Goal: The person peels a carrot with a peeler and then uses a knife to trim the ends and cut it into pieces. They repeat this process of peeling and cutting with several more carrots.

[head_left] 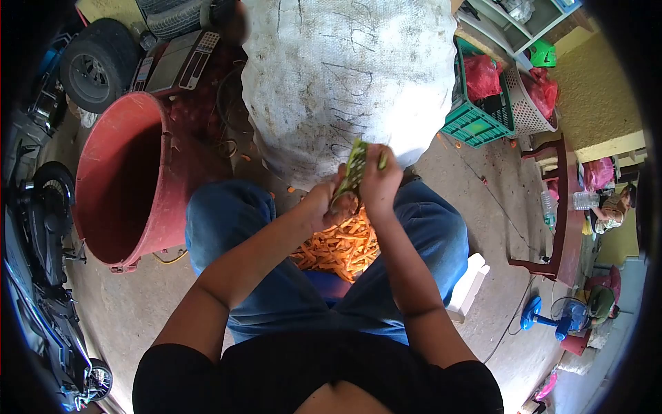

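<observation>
Between my knees, both hands meet at a green slotted hand slicer (pixel 354 165), tilted with its upper end toward the sack. My right hand (pixel 381 183) is closed around its green handle. Curled at the slicer's lower left side, my left hand (pixel 323 205) grips a brownish rounded piece (pixel 345 202), mostly covered by fingers; I cannot tell its kind. Just below the hands lies a heap of orange vegetable strips (pixel 338 250), in a blue container (pixel 327 283) partly hidden by my legs.
A big white woven sack (pixel 345 76) stands right in front of me. To my left are a red barrel (pixel 124 179), a wheel (pixel 98 65) and a motorcycle (pixel 41 276). On the right are a green crate (pixel 476 124), a wooden bench (pixel 569 221) and a blue fan (pixel 552 317).
</observation>
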Demonstrator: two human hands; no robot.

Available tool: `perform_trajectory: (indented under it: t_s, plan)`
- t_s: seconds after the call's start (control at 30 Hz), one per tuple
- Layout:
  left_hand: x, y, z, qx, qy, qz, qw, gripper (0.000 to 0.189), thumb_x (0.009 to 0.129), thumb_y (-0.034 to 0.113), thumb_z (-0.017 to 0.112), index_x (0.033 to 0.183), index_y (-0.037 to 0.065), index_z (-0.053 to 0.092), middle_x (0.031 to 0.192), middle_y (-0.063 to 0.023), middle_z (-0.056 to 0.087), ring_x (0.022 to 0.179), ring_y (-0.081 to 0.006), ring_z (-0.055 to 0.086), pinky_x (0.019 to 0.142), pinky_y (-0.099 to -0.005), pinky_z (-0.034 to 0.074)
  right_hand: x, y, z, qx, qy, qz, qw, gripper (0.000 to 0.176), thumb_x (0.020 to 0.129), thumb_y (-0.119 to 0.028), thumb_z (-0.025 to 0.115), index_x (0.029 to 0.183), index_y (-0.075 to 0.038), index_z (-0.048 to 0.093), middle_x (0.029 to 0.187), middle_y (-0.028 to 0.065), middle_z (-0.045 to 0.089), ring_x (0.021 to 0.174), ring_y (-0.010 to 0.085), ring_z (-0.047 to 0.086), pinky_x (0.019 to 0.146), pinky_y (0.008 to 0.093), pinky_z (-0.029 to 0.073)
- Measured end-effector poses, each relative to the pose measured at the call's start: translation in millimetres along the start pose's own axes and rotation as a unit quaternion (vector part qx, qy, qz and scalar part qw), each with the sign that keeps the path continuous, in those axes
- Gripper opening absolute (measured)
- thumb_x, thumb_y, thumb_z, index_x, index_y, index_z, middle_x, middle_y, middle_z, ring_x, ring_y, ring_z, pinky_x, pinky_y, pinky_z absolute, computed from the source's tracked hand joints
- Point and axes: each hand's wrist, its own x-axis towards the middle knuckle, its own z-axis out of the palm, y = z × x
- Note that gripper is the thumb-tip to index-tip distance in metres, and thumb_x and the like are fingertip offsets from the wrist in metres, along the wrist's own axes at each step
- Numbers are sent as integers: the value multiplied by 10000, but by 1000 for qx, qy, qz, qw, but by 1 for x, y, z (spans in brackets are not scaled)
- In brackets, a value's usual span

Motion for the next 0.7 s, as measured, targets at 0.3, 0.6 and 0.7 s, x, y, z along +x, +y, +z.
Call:
perform_trajectory:
  t_s: [0.3, 0.6, 0.7]
  plan:
    - [-36, 10, 48, 129, -82, -90, 984, 353, 894, 357, 242, 948, 62, 429, 720, -39, 466, 596, -116, 471, 526, -253, 421, 59, 64, -37, 119, 156, 173, 965, 257, 811, -199, 499, 743, 43, 546, 571, 14, 497, 467, 83, 400, 434, 250, 325]
    - [-25, 15, 44, -39, 83, -5, 996, 309, 889, 321, 279, 900, 68, 458, 725, -41, 469, 599, -133, 456, 493, -258, 395, 0, -2, -5, 61, -21, 15, 998, 252, 834, -226, 480, 778, 13, 537, 544, 73, 500, 470, 121, 432, 457, 290, 372]
    - [-20, 10, 21, -47, -52, -50, 996, 307, 889, 316, 280, 890, 70, 462, 719, -46, 471, 601, -130, 457, 486, -257, 389, 12, 8, -10, 96, 36, 117, 988, 243, 839, -201, 467, 781, 25, 532, 569, 89, 516, 492, 123, 446, 478, 279, 382]
